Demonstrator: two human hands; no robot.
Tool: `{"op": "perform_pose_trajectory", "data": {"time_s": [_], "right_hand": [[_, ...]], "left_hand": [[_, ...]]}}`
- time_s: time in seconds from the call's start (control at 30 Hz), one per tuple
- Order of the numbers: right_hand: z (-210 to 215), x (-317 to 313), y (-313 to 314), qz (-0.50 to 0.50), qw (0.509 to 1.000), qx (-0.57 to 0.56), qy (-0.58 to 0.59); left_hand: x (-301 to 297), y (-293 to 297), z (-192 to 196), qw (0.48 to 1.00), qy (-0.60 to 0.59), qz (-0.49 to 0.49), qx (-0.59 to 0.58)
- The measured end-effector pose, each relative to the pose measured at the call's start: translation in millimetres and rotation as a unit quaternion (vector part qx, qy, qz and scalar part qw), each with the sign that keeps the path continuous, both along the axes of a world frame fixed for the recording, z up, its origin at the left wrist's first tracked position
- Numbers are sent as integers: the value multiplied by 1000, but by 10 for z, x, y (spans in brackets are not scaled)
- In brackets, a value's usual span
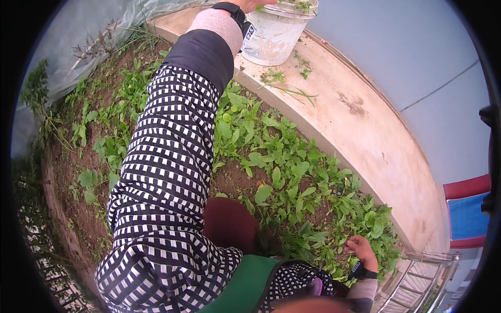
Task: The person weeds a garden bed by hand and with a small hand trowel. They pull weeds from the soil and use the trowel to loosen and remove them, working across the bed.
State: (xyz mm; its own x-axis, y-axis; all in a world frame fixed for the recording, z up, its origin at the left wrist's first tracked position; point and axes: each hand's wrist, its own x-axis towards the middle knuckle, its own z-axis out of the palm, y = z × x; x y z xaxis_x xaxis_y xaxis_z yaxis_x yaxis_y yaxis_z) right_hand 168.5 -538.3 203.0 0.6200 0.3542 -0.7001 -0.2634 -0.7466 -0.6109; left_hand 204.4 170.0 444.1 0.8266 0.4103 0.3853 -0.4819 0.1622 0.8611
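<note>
Where grip [249, 4] reaches: white bucket [274, 32].

My left arm wears a black-and-white checked sleeve [162, 172], then a dark navy cuff section [203, 55], then a pale pinkish knit cuff [218, 23]. Black wrist strap [232, 11] with a small white tag on it. Right hand [361, 249] is bare, with a black band [361, 273] at the wrist and a pale knit cuff below. Same check pattern on the torso, with a green apron strap [245, 284] across. Dark maroon trouser knee [229, 224].
</note>
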Motion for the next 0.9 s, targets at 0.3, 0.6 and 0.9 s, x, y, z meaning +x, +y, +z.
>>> {"op": "perform_pose_trajectory", "data": {"time_s": [0.3, 0.6, 0.9], "right_hand": [[70, -65, -176, -8, 1000, -27, 1], [-1, -34, 101, 9, 995, -97, 27], [-13, -38, 326, 23, 992, -122, 29]], "left_hand": [[-1864, -77, -2734, 863, 376, 251, 225], [-3001, -893, -4473, 705, 544, 107, 443], [-3056, -1933, -4353, 661, 546, -82, 509]]}}
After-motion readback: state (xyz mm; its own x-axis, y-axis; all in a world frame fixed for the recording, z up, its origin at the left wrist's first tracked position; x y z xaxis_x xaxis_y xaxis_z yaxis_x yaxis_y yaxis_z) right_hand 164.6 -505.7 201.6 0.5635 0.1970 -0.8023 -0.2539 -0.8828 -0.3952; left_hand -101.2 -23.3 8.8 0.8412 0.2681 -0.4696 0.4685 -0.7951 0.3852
